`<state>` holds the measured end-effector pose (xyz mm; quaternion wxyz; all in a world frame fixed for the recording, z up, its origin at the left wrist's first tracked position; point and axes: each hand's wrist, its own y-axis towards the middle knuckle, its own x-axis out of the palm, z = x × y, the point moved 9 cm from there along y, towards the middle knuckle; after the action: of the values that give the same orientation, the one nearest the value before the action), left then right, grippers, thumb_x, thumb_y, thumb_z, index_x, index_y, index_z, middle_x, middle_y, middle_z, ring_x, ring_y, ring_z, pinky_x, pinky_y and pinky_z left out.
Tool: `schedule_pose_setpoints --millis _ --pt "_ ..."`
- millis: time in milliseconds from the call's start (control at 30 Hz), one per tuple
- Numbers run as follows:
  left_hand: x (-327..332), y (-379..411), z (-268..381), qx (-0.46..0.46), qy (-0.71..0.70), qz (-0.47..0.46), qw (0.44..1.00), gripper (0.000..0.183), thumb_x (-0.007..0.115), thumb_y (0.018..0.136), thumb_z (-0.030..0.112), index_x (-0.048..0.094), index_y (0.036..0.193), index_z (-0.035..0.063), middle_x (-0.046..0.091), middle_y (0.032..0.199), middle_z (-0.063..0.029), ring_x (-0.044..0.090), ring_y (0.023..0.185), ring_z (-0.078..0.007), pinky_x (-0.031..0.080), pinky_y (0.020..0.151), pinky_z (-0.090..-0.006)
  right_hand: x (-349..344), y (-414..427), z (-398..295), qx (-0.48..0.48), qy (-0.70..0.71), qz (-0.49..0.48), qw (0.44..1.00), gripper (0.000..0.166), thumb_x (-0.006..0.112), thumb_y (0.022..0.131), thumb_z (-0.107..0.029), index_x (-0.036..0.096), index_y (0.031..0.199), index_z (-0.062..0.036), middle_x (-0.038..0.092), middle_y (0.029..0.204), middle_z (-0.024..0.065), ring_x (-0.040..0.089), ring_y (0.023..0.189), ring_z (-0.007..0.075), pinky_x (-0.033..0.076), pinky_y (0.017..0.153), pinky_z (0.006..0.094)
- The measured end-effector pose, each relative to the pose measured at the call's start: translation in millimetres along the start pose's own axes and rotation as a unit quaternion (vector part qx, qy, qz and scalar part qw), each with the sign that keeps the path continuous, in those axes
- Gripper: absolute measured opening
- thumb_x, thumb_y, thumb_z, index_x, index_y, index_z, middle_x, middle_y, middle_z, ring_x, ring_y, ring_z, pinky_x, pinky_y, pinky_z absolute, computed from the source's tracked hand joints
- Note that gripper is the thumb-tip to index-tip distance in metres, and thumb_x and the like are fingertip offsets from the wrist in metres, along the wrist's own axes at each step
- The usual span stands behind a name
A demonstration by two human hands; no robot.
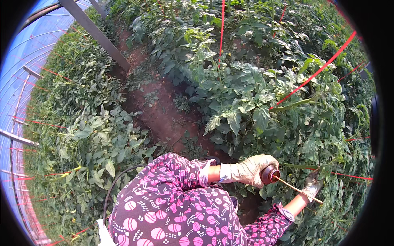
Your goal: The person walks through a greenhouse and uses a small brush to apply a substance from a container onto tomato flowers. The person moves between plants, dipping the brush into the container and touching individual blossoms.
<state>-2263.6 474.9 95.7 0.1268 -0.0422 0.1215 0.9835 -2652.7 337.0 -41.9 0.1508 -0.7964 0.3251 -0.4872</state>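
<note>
My left hand point(254, 170), in a pale, stained glove, is closed around a small brown bottle point(269, 174) whose open mouth faces right. A thin wooden stick point(297, 188) runs from the mouth down to the right and crosses my right hand at the wrist side. My right hand point(312, 186), in a whitish glove, reaches among the leaves of the tomato plants point(329, 144); its fingertips are partly hidden near a stem, and its exact grip does not show. A red string point(352, 176) passes just right of that hand.
Dirt path point(163, 107) between leafy rows. Red support strings point(314, 75) slant across the right row. A metal post point(95, 33) stands at upper left, beside the left row point(92, 135). Plastic greenhouse wall point(30, 46) with hoops at far left. A dark hose or cable point(114, 187) curves beside my body.
</note>
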Motion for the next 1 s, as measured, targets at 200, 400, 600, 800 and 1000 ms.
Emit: schedule_pose_setpoints --millis 200,400,600,800,1000 --pt "-12.7 -2.4 -10.0 -0.019 0.0 0.057 0.998 0.054 0.077 0.054 0.008 0.055 0.104 0.0086 0.059 0.1 -0.0096 0.059 0.094 -0.0279 0.05 0.081 -0.0346 16.0 -15.4 1.7 -0.044 -0.181 -0.024 0.982 0.042 0.048 0.095 -0.025 0.048 0.124 0.0054 0.06 0.107 0.0187 0.058 0.078 0.0222 0.052 0.064 0.0316" --pt "-30.8 -2.9 -10.0 -0.001 0.017 0.102 0.995 0.058 0.078 0.048 0.008 0.056 0.102 0.0092 0.059 0.097 -0.0099 0.059 0.093 -0.0292 0.05 0.08 -0.0351 24.0 -48.7 4.3 -0.076 -0.315 -0.033 0.945 0.04 0.046 0.096 -0.021 0.047 0.127 0.0031 0.061 0.102 0.0146 0.054 0.072 0.0174 0.048 0.06 0.0281" --pt "-45.9 -0.8 -14.4 -0.033 0.011 0.087 0.996 0.059 0.078 0.051 0.01 0.055 0.105 0.0085 0.059 0.1 -0.0107 0.059 0.094 -0.0298 0.05 0.082 -0.0358 24.1 -92.8 -2.6 -0.109 -0.427 -0.044 0.897 0.039 0.044 0.097 -0.018 0.045 0.131 0.0008 0.061 0.096 0.0105 0.05 0.066 0.0127 0.044 0.056 0.0245" --pt "-47.2 -2.3 -11.3 -0.026 0.028 0.076 0.996 0.059 0.077 0.053 0.008 0.054 0.107 0.0085 0.058 0.103 -0.0107 0.059 0.096 -0.0288 0.05 0.084 -0.0346 22.3 -125.7 -2.5 -0.121 -0.481 -0.064 0.866 0.039 0.042 0.097 -0.014 0.044 0.135 -0.0014 0.062 0.091 0.0065 0.047 0.06 0.008 0.041 0.051 0.021" --pt "-45.9 1.5 3.3 -0.1 -0.061 0.013 0.993 0.066 0.079 0.055 0.004 0.053 0.115 0.0085 0.057 0.116 -0.0085 0.056 0.109 -0.0216 0.045 0.095 -0.0316 -16.0 -114.0 13.9 -0.151 -0.301 0.067 0.939 0.039 0.044 0.097 -0.021 0.049 0.132 -0.0026 0.052 0.064 -0.0032 0.041 0.044 0.0061 0.036 0.04 0.0185"
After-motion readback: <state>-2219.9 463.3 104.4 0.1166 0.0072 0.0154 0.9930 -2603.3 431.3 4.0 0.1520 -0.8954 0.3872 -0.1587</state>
